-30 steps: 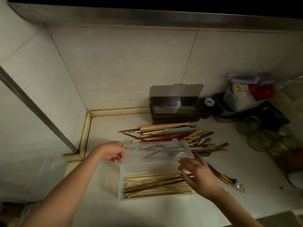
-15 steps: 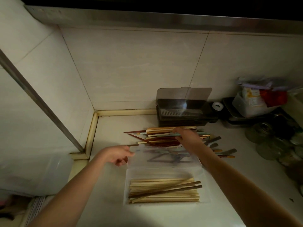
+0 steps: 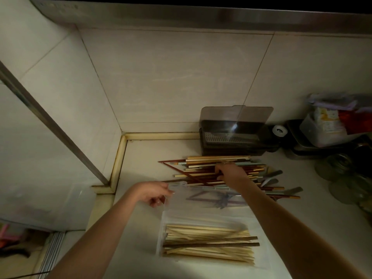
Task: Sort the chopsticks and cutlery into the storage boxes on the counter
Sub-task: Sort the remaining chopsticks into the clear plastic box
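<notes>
A clear plastic storage box [image 3: 161, 234] sits on the counter near me, holding several pale wooden chopsticks [image 3: 209, 246] and two dark ones. Its clear lid [image 3: 201, 196] stands open at the far side, and my left hand [image 3: 153, 193] holds the lid's left edge. Beyond the lid lies a pile of mixed chopsticks [image 3: 203, 166], red, pale, green and gold-tipped, with cutlery handles [image 3: 271, 177] at its right end. My right hand [image 3: 228, 172] reaches over the lid into the pile, its fingers curled on some chopsticks. A dark storage box [image 3: 231, 137] with a raised smoky lid stands against the wall.
At the right stand glass jars [image 3: 342, 170], a dark tray [image 3: 298, 146] and a plastic tub with packets [image 3: 324, 127]. A tiled wall corner closes the back and left. The counter's raised rim [image 3: 118, 162] runs along the left, with a drop beyond it.
My right hand has moved from above the clear box, over the lid, into the chopstick pile and now curls on chopsticks there. My left hand stays on the lid's left edge.
</notes>
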A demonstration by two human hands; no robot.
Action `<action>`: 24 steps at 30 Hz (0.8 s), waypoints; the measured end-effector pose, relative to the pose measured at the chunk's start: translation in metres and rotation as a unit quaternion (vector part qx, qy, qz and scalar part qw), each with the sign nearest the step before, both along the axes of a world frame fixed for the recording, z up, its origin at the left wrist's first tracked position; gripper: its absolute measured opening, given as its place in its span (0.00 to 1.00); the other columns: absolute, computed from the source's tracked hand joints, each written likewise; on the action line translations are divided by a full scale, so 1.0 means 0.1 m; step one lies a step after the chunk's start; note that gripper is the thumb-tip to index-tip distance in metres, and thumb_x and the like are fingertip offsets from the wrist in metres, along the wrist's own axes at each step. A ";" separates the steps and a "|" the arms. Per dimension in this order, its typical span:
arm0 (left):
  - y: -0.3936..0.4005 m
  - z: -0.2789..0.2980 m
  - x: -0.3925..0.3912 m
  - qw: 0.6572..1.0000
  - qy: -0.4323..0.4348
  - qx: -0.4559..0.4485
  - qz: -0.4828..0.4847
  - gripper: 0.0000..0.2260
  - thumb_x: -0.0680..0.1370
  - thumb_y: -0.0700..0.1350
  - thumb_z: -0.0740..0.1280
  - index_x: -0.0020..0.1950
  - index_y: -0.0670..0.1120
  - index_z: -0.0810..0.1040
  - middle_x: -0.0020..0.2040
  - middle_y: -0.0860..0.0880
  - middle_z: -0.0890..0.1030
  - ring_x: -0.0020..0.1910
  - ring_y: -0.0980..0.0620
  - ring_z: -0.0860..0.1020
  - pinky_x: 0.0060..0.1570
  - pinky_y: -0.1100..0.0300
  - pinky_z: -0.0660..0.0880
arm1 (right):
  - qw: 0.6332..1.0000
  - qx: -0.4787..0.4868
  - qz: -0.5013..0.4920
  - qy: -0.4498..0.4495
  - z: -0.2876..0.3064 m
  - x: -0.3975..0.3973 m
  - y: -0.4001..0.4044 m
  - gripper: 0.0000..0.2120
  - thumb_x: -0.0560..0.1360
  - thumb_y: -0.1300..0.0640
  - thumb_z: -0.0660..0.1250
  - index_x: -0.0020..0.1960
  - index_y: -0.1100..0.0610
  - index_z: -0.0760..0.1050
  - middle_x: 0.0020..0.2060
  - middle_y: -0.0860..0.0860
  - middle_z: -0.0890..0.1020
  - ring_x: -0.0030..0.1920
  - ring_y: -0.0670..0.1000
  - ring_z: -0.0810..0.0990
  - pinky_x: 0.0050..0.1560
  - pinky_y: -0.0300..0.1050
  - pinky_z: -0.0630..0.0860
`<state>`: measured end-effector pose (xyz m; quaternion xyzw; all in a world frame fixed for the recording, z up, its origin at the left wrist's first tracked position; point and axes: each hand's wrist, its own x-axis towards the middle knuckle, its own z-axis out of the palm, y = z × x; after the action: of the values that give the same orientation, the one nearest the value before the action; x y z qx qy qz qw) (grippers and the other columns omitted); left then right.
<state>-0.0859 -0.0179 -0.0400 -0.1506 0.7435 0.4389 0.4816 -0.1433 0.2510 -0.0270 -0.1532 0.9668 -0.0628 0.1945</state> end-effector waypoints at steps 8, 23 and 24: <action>0.02 0.04 0.07 1.000 0.010 0.006 0.015 0.07 0.81 0.47 0.62 0.43 0.48 0.70 0.35 0.49 0.73 0.26 0.56 0.65 0.22 0.66 0.64 | 0.999 0.035 0.021 0.031 -0.07 0.07 -0.02 0.10 0.79 0.51 0.60 0.59 0.52 0.69 0.60 0.54 0.74 0.62 0.54 0.70 0.63 0.52 0.67; 0.05 -0.08 0.15 0.987 0.024 0.099 0.128 0.04 0.80 0.41 0.63 0.53 0.43 0.74 0.46 0.46 0.82 0.40 0.52 0.82 0.38 0.60 0.78 | 0.985 0.087 -0.008 0.150 0.17 0.34 0.28 0.20 0.76 0.56 0.64 0.66 0.52 0.65 0.64 0.53 0.72 0.65 0.53 0.69 0.63 0.52 0.70; 0.06 -0.09 0.16 0.983 0.023 0.115 0.144 0.05 0.80 0.40 0.62 0.55 0.42 0.74 0.46 0.45 0.83 0.41 0.51 0.83 0.38 0.60 0.79 | 0.982 0.053 -0.053 0.171 0.21 0.41 0.35 0.18 0.75 0.56 0.65 0.64 0.50 0.66 0.63 0.52 0.73 0.64 0.52 0.70 0.63 0.52 0.71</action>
<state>-0.0703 -0.0116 -0.0493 -0.1899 0.6691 0.5899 0.4103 -0.1019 0.2863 -0.0061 -0.1003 0.9945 0.0052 0.0304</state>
